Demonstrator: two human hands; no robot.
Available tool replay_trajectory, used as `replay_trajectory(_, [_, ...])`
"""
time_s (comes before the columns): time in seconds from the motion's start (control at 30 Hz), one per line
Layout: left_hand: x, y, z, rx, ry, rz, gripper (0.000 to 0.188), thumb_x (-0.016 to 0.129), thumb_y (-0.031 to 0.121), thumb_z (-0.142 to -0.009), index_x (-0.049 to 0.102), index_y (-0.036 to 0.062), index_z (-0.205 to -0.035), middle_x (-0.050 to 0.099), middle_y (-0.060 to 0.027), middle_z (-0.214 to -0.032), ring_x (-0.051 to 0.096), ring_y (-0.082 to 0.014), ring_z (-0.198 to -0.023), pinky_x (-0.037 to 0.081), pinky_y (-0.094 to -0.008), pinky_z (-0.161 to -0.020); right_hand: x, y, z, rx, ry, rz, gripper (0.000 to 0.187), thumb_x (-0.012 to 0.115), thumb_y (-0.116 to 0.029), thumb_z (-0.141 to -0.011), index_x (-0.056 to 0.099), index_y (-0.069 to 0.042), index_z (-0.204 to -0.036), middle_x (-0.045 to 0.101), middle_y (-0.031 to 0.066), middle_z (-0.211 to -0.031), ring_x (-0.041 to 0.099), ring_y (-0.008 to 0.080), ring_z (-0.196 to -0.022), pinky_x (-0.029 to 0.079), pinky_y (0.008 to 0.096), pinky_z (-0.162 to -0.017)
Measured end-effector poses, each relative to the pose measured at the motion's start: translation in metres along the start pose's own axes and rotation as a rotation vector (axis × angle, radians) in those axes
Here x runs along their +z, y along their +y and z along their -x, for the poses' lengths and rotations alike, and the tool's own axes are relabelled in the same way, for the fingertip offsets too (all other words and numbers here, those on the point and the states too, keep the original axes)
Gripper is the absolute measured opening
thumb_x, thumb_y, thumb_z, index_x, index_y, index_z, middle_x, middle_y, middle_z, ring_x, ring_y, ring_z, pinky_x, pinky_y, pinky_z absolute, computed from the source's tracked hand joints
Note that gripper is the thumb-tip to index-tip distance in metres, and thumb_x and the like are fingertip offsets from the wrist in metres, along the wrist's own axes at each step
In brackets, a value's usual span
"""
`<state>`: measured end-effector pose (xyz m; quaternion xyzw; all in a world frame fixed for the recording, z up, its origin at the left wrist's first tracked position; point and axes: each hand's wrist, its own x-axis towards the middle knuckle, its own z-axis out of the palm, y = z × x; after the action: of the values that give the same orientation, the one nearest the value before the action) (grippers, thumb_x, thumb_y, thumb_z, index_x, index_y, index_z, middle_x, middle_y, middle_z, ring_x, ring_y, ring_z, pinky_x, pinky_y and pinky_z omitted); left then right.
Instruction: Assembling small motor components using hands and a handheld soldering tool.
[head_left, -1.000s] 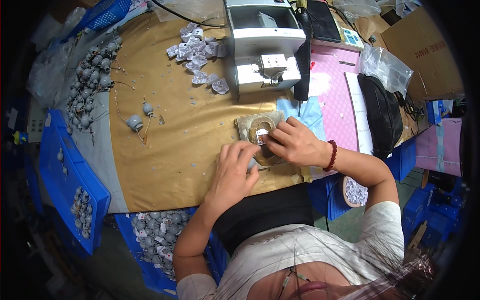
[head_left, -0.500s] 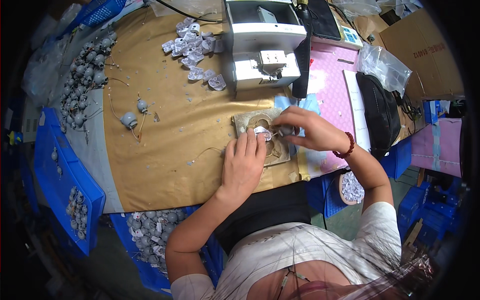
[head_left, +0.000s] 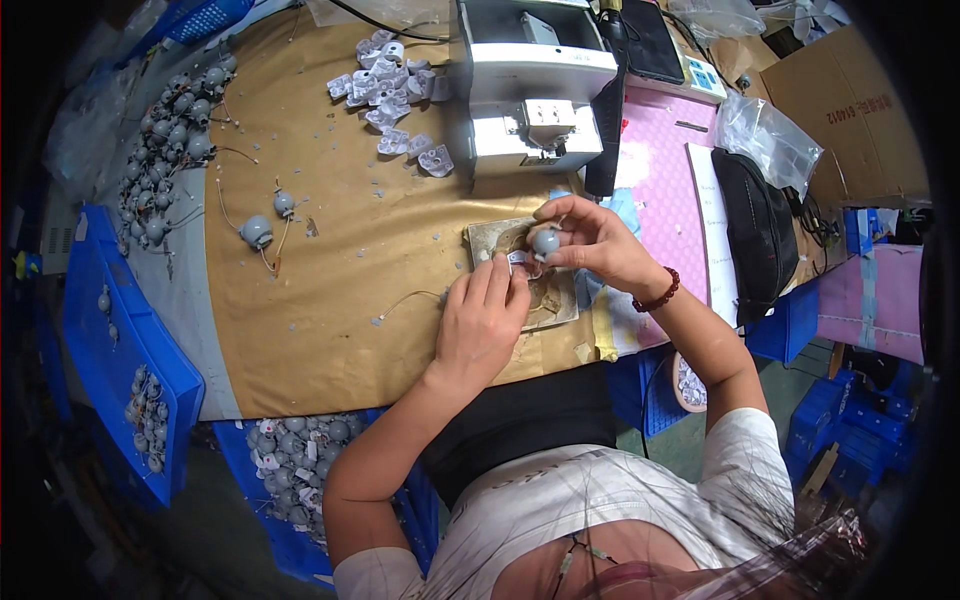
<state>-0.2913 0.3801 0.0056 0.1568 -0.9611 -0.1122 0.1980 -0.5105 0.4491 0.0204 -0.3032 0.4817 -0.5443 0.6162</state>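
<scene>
A grey ball-shaped part (head_left: 546,242) is pinched between the thumb and fingers of my right hand (head_left: 592,240), just over a square metal fixture plate (head_left: 487,237) with round recesses. My left hand (head_left: 482,315) rests on the near left side of that plate. Its fingertips press on a small white plastic piece (head_left: 517,258) seated there, which they partly cover. Left of the plate, a thin wire (head_left: 410,296) lies on the brown sheet. Two more grey balls with wires, the larger ball (head_left: 257,232) and the smaller ball (head_left: 284,203), lie farther left.
Behind the plate stands a white machine (head_left: 535,80). Clear plastic pieces (head_left: 388,85) are heaped to its left. Many grey balls (head_left: 165,150) pile at the far left. Blue trays (head_left: 135,350) and a bin of grey parts (head_left: 300,460) sit off the table; a black pouch (head_left: 757,230) lies right.
My right hand has shifted slightly left and turned, lifting the grey ball so it shows above the plate. My left hand stays nearly in place on the white piece.
</scene>
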Motion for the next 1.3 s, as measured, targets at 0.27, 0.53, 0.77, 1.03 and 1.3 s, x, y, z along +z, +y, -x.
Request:
replay_trajectory(0.27, [0.001,-0.004,0.0,0.022,0.027,0.01,0.035,0.06,0.005,-0.08,0.065,-0.0003,-0.114,0.062,-0.02,-0.122,0.059,-0.0318,-0.112,0.048,-0.0416,-0.093,0.005,-0.015,-0.003,0.016,-0.037,0.546,0.039,0.077,-0.009,-0.086,0.059,0.004,-0.119,0.07,0.0105,-0.094,0.067,0.015,-0.085,0.054,0.0294,-0.077])
replay_trajectory(0.53, [0.001,-0.006,-0.001,0.026,0.047,0.031,0.033,0.062,0.005,-0.078,0.066,0.0008,-0.111,0.062,-0.0192,-0.12,0.06,-0.0318,-0.111,0.048,-0.0416,-0.091,0.022,-0.031,-0.013,-0.195,-0.037,1.218,0.044,0.08,-0.025,-0.08,0.064,0.001,-0.111,0.067,0.0205,-0.099,0.064,0.0383,-0.093,0.051,0.0426,-0.081])
replay_trajectory(0.77, [-0.008,-0.003,-0.016,-0.202,0.01,0.235,0.038,0.073,0.008,-0.075,0.064,0.0044,-0.112,0.061,-0.0143,-0.109,0.059,-0.0315,-0.103,0.049,-0.0418,-0.086,0.023,-0.02,-0.01,-0.264,0.095,1.166,0.056,0.081,-0.017,-0.079,0.055,-0.002,-0.127,0.06,0.0159,-0.098,0.06,0.0341,-0.087,0.05,0.0401,-0.075])
replay_trajectory(1.03, [-0.005,0.002,-0.035,-0.267,0.055,0.22,0.036,0.074,0.011,-0.075,0.064,0.007,-0.11,0.059,-0.0083,-0.095,0.056,-0.0303,-0.093,0.048,-0.042,-0.08,-0.01,-0.024,-0.019,-0.903,0.519,1.103,0.057,0.073,-0.006,-0.083,0.05,0.001,-0.135,0.056,0.02,-0.126,0.054,0.0376,-0.114,0.044,0.0433,-0.097])
replay_trajectory(1.3, [0.001,0.002,-0.036,-0.252,0.072,0.181,0.033,0.073,0.013,-0.075,0.065,0.0091,-0.106,0.059,-0.0062,-0.094,0.057,-0.0266,-0.094,0.048,-0.0408,-0.076,-0.084,-0.035,-0.068,-0.545,0.702,0.568,0.053,0.072,-0.016,-0.091,0.049,0.003,-0.135,0.066,0.0109,-0.111,0.063,0.0143,-0.098,0.051,0.0288,-0.084])
